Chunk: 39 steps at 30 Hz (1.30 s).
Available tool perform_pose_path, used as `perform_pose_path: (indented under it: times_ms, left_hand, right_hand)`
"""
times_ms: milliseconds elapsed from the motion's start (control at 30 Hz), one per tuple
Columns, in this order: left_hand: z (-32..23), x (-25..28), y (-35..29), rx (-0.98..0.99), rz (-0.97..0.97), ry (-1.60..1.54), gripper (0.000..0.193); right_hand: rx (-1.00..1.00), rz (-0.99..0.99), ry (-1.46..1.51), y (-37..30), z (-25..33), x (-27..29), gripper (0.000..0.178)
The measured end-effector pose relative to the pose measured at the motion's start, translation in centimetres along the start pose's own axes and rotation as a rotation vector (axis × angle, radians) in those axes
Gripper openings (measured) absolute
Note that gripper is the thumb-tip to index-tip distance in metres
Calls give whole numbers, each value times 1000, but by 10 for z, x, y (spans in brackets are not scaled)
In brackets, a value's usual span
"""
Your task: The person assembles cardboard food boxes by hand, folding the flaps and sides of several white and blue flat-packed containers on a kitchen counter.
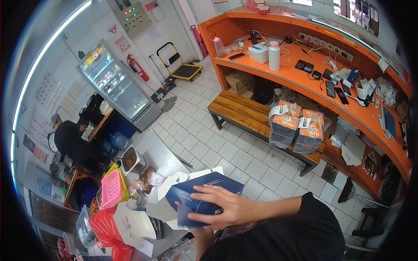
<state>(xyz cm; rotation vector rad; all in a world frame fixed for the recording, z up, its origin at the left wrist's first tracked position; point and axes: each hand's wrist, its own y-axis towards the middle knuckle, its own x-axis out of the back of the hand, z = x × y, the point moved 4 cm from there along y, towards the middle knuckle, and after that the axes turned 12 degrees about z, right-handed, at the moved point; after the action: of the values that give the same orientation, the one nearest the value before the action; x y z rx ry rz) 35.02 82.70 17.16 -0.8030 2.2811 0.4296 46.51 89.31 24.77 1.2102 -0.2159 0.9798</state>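
Observation:
A dark blue cardboard box (198, 193) with white flaps spread at its far side is held between both my hands, above the edge of the metal table. My right hand (222, 204) lies across its near side, fingers spread around the panel and gripping it. Lower down, my left hand (202, 238) holds the box from beneath; most of its fingers are hidden by the box. Left of the box lie an unfolded white carton (133, 224) and red cartons (104, 226). Beyond it are a plastic bag of brown food (141, 180) and a metal container of brown contents (131, 161).
Pink and yellow baskets (112, 189) stand at the table's left. Across the tiled floor, two wrapped orange-and-black packages (309, 130) sit on a wooden bench (244, 111) below an orange counter (287, 58). Another person (76, 139) works at the far left near a glass-door fridge (117, 89).

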Motion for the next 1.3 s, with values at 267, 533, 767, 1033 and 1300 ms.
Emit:
perform_pose_path:
  times_ms: [267, 533, 767, 1033, 1300]
  left_hand:
    - [-30, 10, 15, -88, -70, 241, 30]
    - [-17, 5, 14, -63, -106, 198, 28]
    - [-34, -2, 22, -38, 3, -96, 29]
    - [-40, 38, 37, 145, 93, 230, 21]
    - [-71, 93, 25, 205, -99, -46, 9]
  right_hand:
    - [-41, 49, 224, -13, -17, -18, 56]
    - [-160, 52, 154, -16, -27, -23, 54]
    - [-159, -80, 224, -25, -41, -10, 60]
    - [-127, 14, 169, -24, -56, -11, 58]
    - [57, 309, -90, -9, -62, -17, 52]
